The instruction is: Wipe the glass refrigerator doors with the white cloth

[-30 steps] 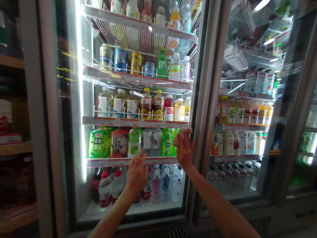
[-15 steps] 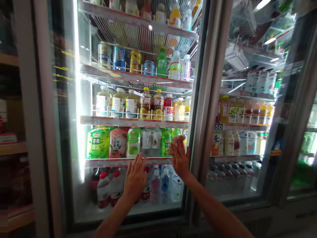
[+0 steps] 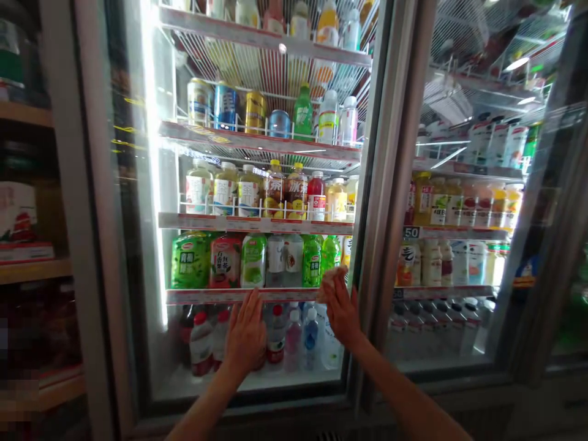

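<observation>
My right hand (image 3: 342, 313) presses a crumpled pale pinkish cloth (image 3: 327, 286) to the glass door (image 3: 303, 383) of a lit drinks cooler, near the door's right frame. Its fingers lie over the cloth and cover part of it. My left hand (image 3: 247, 334) holds nothing; it is raised flat at the same glass, palm forward, fingers stretched upward just below a shelf edge (image 3: 206, 297). Behind the glass, near both hands, are a green-labelled bottle (image 3: 253, 262), green bottles (image 3: 313, 262) and a blue bottle (image 3: 311, 337).
Shelves of cans (image 3: 225, 105) and tea bottles (image 3: 274, 190) stand behind the door. A metal door frame (image 3: 395, 184) parts it from a second cooler with bottles (image 3: 440, 202) at right. Wooden shelves (image 3: 37, 271) with goods are at the left edge.
My right hand and the cloth have slid down the glass to about the level of the shelf edge. My left hand has moved slightly down and left. The view has shifted a little.
</observation>
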Demonstrator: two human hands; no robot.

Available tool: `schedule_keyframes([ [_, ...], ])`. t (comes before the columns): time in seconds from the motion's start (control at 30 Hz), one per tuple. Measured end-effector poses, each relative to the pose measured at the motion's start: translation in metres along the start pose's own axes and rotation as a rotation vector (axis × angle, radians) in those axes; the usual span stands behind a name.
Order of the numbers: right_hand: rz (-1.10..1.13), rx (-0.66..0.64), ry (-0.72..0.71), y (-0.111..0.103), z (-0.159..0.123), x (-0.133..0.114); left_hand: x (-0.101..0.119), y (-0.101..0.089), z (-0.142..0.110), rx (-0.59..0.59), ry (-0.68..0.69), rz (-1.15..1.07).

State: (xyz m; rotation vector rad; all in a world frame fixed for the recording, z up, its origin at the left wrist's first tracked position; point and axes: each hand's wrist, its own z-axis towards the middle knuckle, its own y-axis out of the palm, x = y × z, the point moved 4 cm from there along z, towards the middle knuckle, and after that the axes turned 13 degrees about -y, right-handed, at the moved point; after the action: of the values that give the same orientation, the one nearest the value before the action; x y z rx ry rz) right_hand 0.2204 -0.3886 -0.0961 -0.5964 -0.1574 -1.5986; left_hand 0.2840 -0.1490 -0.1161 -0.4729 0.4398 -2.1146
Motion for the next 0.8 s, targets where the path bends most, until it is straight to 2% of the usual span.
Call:
schedule_keyframes([
  [0.07,0.046,-0.068,-0.088,0.003,-0.022,-0.018,-0.009,-0.001,-0.001,0.024,-0.049,-0.009],
  [0.13,0.060,-0.087,-0.082,0.001,-0.022,-0.020,-0.015,-0.002,-0.002,0.030,-0.084,-0.007],
  [0.27,-0.011,0.027,0.098,-0.006,0.030,0.006,-0.019,-0.003,-0.002,0.009,-0.097,0.011],
  [0.33,-0.027,0.067,0.117,-0.006,0.046,0.006,-0.019,-0.003,-0.002,0.009,-0.096,0.014],
  [0.4,0.015,0.032,-0.004,-0.001,0.045,-0.011,-0.020,-0.002,-0.004,0.009,-0.083,0.017],
  [0.47,0.083,-0.040,-0.206,0.004,0.035,-0.034,-0.023,-0.002,-0.004,0.004,-0.071,0.022],
  [0.53,0.130,-0.087,-0.330,0.005,0.034,-0.043,-0.027,-0.003,-0.004,0.005,-0.076,0.028],
  [0.6,0.130,-0.079,-0.268,0.004,0.050,-0.033,-0.030,-0.004,-0.003,0.018,-0.095,0.034],
  [0.7,0.076,0.007,-0.045,0.001,0.080,-0.012,-0.034,-0.005,-0.001,0.031,-0.103,0.036],
  [0.73,0.068,0.021,-0.024,0.001,0.083,-0.012,-0.034,-0.005,0.000,0.029,-0.098,0.035],
  [0.8,0.088,-0.006,-0.121,0.005,0.076,-0.026,-0.036,-0.006,0.000,0.026,-0.088,0.025],
])
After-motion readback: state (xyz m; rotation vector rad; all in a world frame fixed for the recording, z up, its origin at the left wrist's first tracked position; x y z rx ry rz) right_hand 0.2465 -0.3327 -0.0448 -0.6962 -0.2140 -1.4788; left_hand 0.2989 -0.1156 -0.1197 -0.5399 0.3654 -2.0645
